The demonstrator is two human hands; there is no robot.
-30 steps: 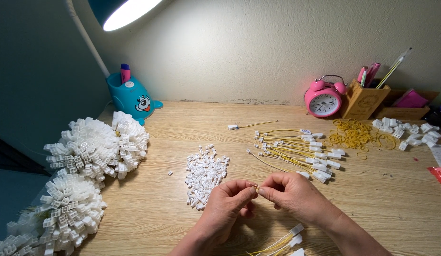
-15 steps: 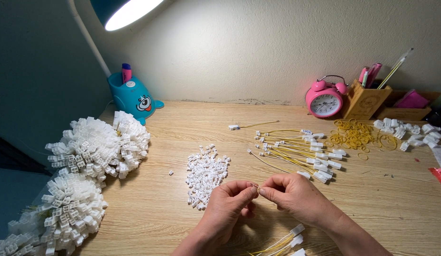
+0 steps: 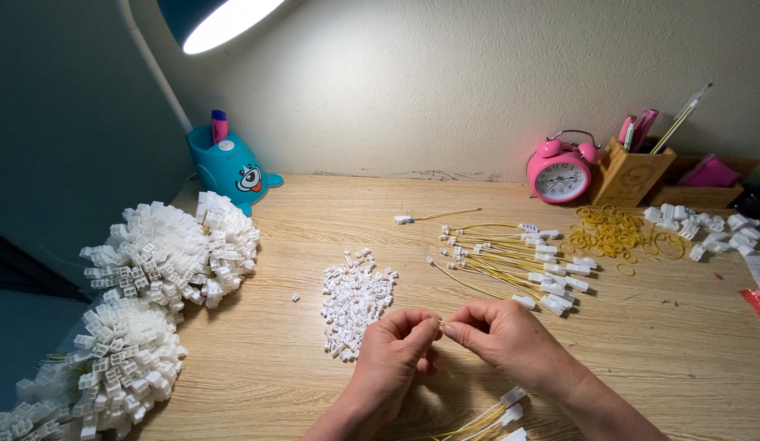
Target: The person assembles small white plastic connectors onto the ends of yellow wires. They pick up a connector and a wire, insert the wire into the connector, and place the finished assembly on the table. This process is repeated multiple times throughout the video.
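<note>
My left hand and my right hand meet fingertip to fingertip above the wooden desk. Both pinch a thin yellow wire; whether a small white connector sits between the left fingers I cannot tell. Just left of the hands lies a loose pile of small white connectors. Beyond the right hand lies a fan of yellow wires with white plugs. More wires with plugs run under my wrists at the bottom edge.
Big bundles of finished white-plug wires fill the left side. A teal lamp base, a pink alarm clock, a wooden pen holder, yellow rubber bands and white connectors line the back and right.
The hands have stayed in place with only slight finger movement; the fingertips remain pressed together on the wire.
</note>
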